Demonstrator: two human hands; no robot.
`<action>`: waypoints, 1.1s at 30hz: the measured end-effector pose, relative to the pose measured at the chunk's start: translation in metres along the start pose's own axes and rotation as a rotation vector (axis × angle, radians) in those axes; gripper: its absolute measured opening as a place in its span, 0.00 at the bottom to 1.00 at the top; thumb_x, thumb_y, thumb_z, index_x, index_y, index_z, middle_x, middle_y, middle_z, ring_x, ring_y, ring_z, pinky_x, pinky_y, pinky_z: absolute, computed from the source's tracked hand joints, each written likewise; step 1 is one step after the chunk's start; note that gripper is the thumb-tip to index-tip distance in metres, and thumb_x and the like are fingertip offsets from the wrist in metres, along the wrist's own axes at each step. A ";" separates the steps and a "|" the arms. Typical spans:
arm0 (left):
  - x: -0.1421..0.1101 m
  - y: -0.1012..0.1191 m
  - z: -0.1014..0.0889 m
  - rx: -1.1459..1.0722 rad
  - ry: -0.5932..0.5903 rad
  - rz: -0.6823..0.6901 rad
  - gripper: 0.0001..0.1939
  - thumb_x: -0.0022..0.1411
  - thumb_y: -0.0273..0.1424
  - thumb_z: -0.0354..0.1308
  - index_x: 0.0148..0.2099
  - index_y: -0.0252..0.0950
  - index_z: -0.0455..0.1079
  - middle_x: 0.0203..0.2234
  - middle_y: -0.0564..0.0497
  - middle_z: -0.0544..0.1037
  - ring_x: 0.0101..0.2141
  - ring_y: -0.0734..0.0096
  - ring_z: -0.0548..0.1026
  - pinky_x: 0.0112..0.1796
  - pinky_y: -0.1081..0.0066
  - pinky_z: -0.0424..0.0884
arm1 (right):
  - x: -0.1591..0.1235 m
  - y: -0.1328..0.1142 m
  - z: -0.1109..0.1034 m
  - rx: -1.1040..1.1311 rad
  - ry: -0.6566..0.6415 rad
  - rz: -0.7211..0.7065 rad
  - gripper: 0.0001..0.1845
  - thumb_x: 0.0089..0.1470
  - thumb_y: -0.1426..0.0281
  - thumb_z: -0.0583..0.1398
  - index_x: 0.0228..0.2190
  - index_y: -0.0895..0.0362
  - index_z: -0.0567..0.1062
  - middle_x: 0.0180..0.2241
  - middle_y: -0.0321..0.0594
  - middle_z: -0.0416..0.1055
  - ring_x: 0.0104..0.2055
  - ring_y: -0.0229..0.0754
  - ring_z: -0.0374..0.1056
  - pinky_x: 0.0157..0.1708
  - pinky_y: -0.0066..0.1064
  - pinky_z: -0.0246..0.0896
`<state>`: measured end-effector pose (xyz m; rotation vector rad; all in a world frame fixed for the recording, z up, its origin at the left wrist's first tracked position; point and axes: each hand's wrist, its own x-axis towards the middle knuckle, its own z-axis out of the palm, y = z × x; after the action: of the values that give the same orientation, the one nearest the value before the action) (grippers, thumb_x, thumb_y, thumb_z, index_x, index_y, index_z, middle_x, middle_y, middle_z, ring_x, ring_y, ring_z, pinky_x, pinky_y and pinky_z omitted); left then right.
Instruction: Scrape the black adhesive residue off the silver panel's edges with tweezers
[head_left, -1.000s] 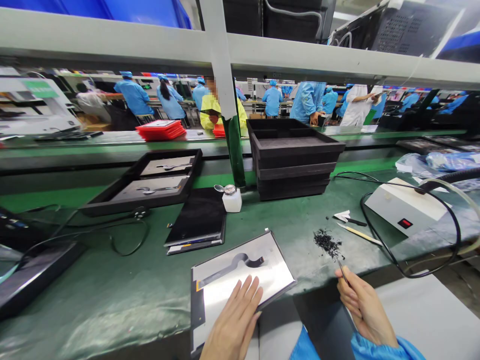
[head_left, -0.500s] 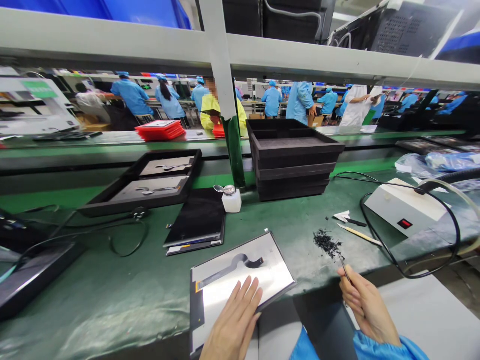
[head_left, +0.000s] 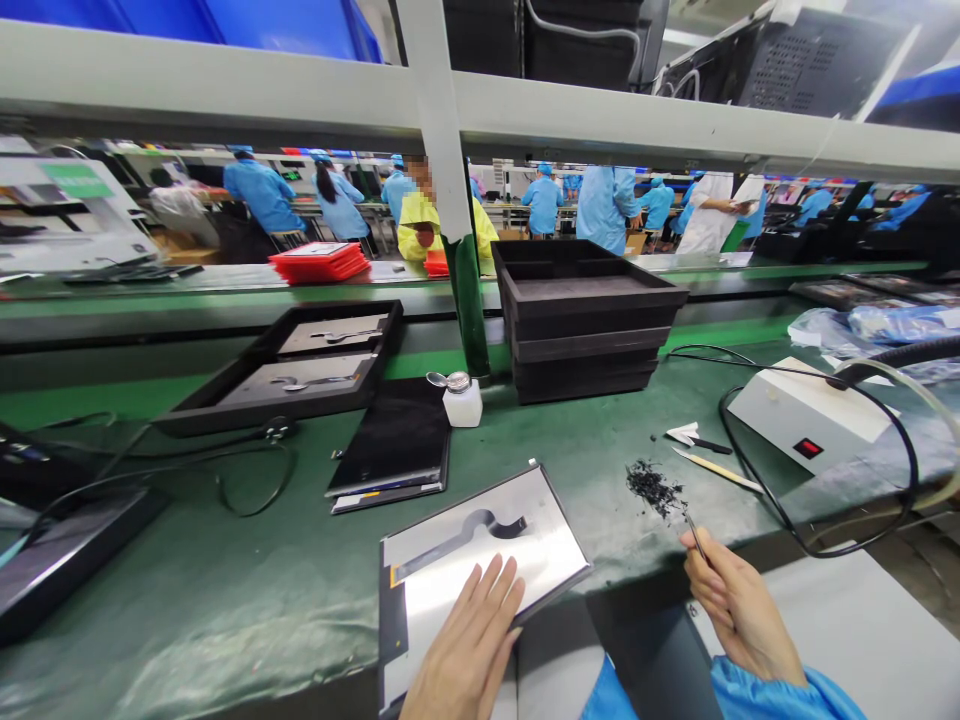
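My left hand lies flat, fingers stretched, on the silvery back of a display panel. A dark flex cable curves across the panel's back, above my fingers. The panel juts over the front edge of the green bench. My right hand is closed round thin metal tweezers, their tips at the near edge of a heap of small black scraps. Whether the tips grip a scrap is too small to tell.
Two dark panels lie stacked beside a white dispenser bottle. Behind stand a black tray holding panels and stacked black trays. To the right are a yellow-handled tool, a white box and a looping black cable.
My right hand has shifted slightly to the right with the tweezers, whose tips stay by the black scraps. My left hand stays on the panel.
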<state>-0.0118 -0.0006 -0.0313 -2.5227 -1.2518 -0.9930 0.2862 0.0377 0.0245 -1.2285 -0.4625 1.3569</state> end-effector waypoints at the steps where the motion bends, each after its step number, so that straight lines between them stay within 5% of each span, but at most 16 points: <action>1: 0.000 0.000 0.000 0.003 0.000 0.002 0.23 0.72 0.20 0.45 0.66 0.32 0.59 0.59 0.44 0.71 0.63 0.58 0.63 0.61 0.57 0.64 | 0.000 0.000 -0.001 0.002 0.002 0.003 0.30 0.28 0.50 0.76 0.21 0.59 0.71 0.13 0.22 0.48 0.14 0.24 0.37 0.11 0.16 0.31; 33: 0.000 0.000 0.001 0.008 0.005 -0.008 0.25 0.73 0.21 0.43 0.69 0.35 0.54 0.59 0.44 0.71 0.63 0.59 0.63 0.61 0.56 0.64 | 0.007 -0.008 -0.010 0.000 0.035 -0.024 0.31 0.26 0.50 0.77 0.24 0.59 0.75 0.13 0.21 0.49 0.13 0.23 0.39 0.09 0.15 0.34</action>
<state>-0.0110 -0.0001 -0.0324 -2.5099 -1.2625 -0.9934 0.3003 0.0417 0.0253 -1.2409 -0.4515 1.3132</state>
